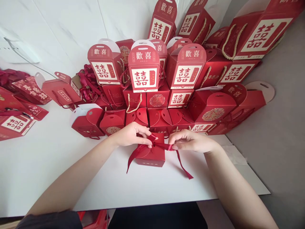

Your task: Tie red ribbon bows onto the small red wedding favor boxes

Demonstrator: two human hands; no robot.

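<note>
A small red gift box (150,158) stands on the white table (47,165) right in front of me. A red ribbon (159,145) crosses its top, with loose tails hanging off to the left and the right. My left hand (131,133) pinches the ribbon's left loop above the box. My right hand (190,140) pinches the ribbon's right side. Both hands have their fingers closed on the ribbon.
Behind the box, a big stack of red gift boxes (144,71) with white labels and rope handles fills the table's back. Flat and half-folded boxes (16,122) lie at the far left, beside a heap of red ribbons (87,81). The table's edge runs along the right, grey floor (281,133) beyond.
</note>
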